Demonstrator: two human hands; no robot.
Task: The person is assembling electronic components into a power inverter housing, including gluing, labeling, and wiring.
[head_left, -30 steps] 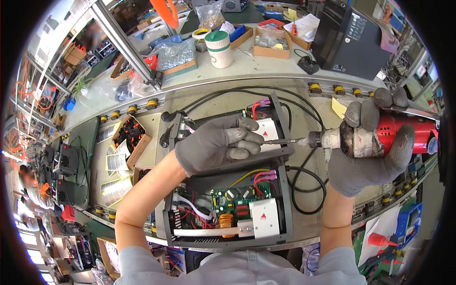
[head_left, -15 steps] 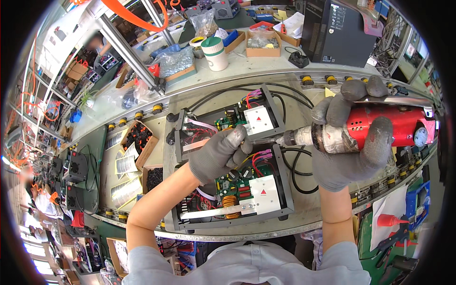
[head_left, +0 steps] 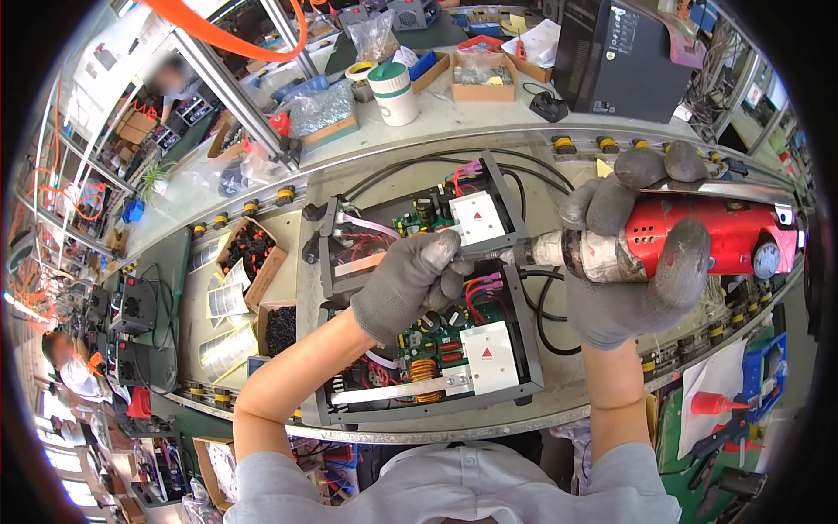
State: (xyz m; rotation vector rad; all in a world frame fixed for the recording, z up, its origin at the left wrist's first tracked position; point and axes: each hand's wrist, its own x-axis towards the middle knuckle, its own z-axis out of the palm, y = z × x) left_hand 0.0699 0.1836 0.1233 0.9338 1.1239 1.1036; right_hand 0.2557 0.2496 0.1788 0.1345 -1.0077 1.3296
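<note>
My right hand (head_left: 637,288), in a grey work glove, is wrapped round a red power screwdriver (head_left: 698,229) with a worn pale nose and a metal lever on top. Its long bit (head_left: 489,256) points left, lying level above the work. My left hand (head_left: 410,279), gloved too, is closed in a pinch at the bit's tip; whatever is between the fingers is hidden. Beneath my hands are two open black metal cases with green circuit boards: a far case (head_left: 327,253) and a near case (head_left: 532,371). Each has a white plate with a red triangle.
A box of black and orange parts (head_left: 249,249) and a box of small black parts (head_left: 279,327) stand left, beside printed sheets (head_left: 225,301). Black cables (head_left: 550,327) loop right of the cases. Behind are rollers, a white cup (head_left: 393,94) and a black computer tower (head_left: 620,65).
The screwdriver and my right hand have shifted slightly left, toward my left hand. My left hand stays pinched at the bit's tip, nearly in place. The cases have not visibly moved.
</note>
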